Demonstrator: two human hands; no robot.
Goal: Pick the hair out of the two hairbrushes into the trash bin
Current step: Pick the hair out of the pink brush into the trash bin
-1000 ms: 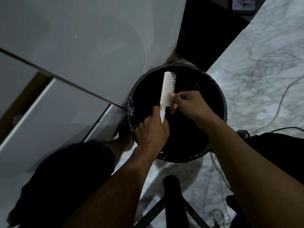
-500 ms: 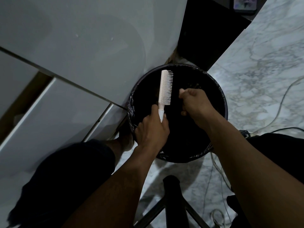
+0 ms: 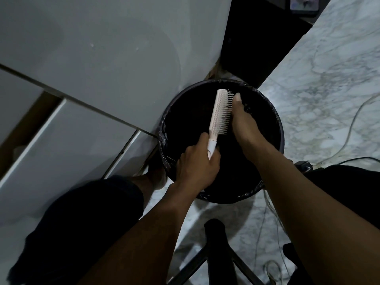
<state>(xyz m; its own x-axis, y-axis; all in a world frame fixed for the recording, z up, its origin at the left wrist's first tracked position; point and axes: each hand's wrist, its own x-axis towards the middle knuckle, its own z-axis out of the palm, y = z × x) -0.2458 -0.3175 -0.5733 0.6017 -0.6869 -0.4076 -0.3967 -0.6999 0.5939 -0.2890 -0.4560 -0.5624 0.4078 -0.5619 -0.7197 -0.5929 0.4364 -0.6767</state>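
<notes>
A white hairbrush (image 3: 219, 114) is held upright over the round black trash bin (image 3: 276, 124), which is lined with a black bag. Its bristles face right. My left hand (image 3: 197, 165) is closed around the brush handle above the bin's near side. My right hand (image 3: 244, 124) lies against the bristles, with the thumb reaching up to the brush tip and the fingers hidden beneath the hand. No hair shows against the dark bin. Only one hairbrush is in view.
White cabinet fronts (image 3: 92, 58) stand directly left of the bin. Marble floor (image 3: 329, 79) spreads to the right, with thin cables (image 3: 349, 124) lying on it. A black stool leg (image 3: 216, 243) stands between my knees, just in front of the bin.
My right hand pulled away from the bristles as a fist over the bin, then came back onto the bristles higher up. The brush tilted slightly to the right in my left hand.
</notes>
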